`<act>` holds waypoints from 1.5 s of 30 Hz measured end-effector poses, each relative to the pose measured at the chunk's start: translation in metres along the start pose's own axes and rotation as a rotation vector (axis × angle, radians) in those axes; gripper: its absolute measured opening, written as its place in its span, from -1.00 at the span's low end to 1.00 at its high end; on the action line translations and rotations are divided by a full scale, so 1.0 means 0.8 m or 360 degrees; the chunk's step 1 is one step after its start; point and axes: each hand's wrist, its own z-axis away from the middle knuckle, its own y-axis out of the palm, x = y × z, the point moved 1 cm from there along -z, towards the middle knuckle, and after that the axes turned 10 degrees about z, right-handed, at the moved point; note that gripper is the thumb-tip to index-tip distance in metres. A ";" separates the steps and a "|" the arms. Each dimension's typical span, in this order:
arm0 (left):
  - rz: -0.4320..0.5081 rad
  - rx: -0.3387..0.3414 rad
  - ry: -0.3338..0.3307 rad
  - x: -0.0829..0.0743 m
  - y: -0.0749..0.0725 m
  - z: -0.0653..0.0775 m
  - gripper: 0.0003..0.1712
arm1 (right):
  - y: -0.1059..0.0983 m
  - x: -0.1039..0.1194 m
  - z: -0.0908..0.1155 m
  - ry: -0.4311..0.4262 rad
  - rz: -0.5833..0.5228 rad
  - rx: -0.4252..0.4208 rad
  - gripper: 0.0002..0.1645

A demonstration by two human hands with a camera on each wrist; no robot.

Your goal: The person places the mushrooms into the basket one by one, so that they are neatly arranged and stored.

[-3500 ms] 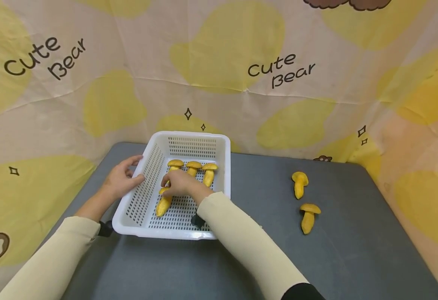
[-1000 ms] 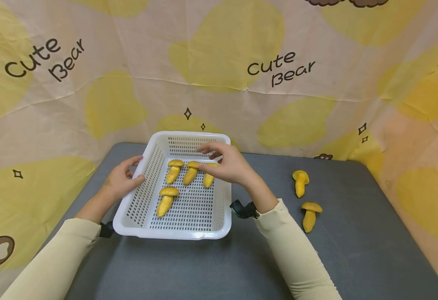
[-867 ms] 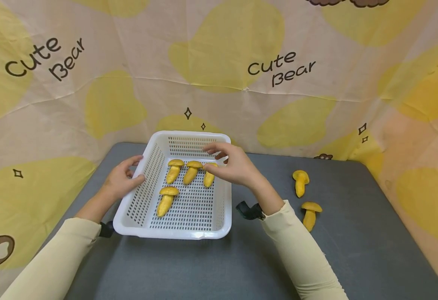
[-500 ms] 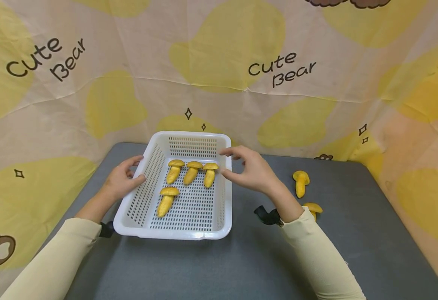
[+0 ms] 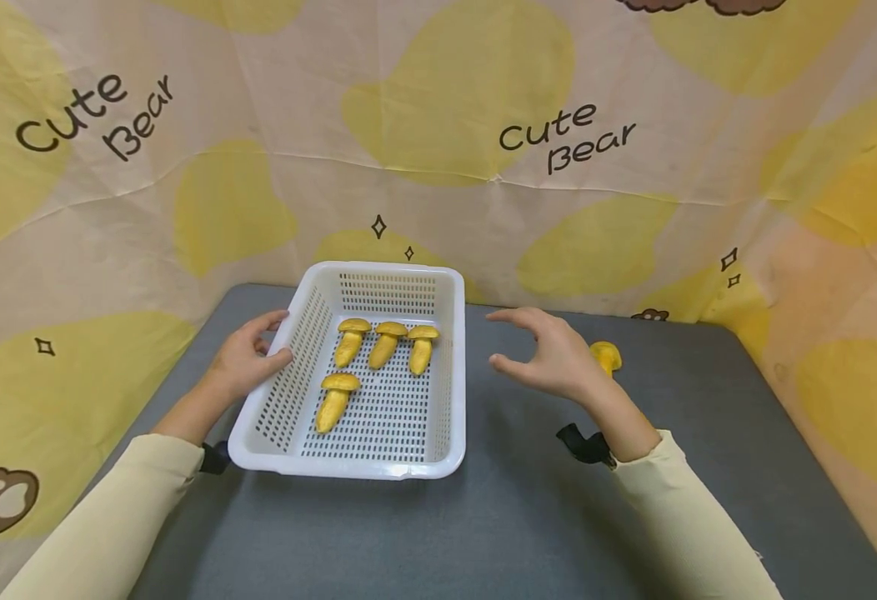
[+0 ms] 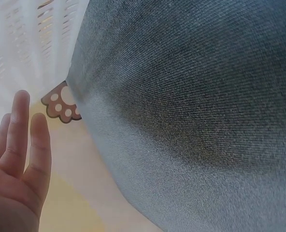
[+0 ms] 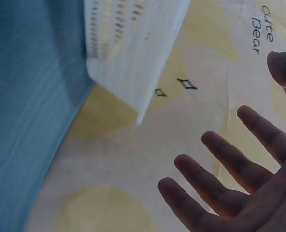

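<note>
Look, four yellow mushrooms [image 5: 387, 344] lie in the white basket [image 5: 348, 468], with hands on both sides.
Three make a row toward twelve o'clock, and one lower mushroom [image 5: 334, 402] lies toward seven. The left hand [image 5: 239, 360] is at the rim at nine o'clock, fingers loosely spread. The right hand [image 5: 551, 354] is off past three o'clock, thumb and fingers wide apart. Another mushroom [image 5: 607, 355] peeks out behind it on the gray surface [image 5: 483, 533].
</note>
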 end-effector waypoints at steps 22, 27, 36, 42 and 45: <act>0.0013 -0.0003 0.0018 -0.002 0.000 0.002 -0.18 | -0.008 -0.082 0.066 0.0218 0.0224 0.0140 -0.37; 0.0011 -0.0007 0.0063 0.000 -0.001 0.001 -0.20 | -0.003 -0.098 0.075 0.0239 0.0255 0.0174 -0.36; -0.0008 -0.0015 0.0059 -0.001 0.000 -0.001 -0.20 | 0.004 -0.126 0.091 0.0307 0.0315 0.0298 -0.35; 0.0008 -0.0012 0.0057 -0.001 -0.002 0.001 -0.20 | 0.009 -0.141 0.101 0.0350 0.0368 0.0397 -0.39; -0.0003 -0.0017 0.0060 -0.002 -0.002 0.001 -0.21 | 0.013 -0.146 0.105 0.0365 0.0361 0.0426 -0.45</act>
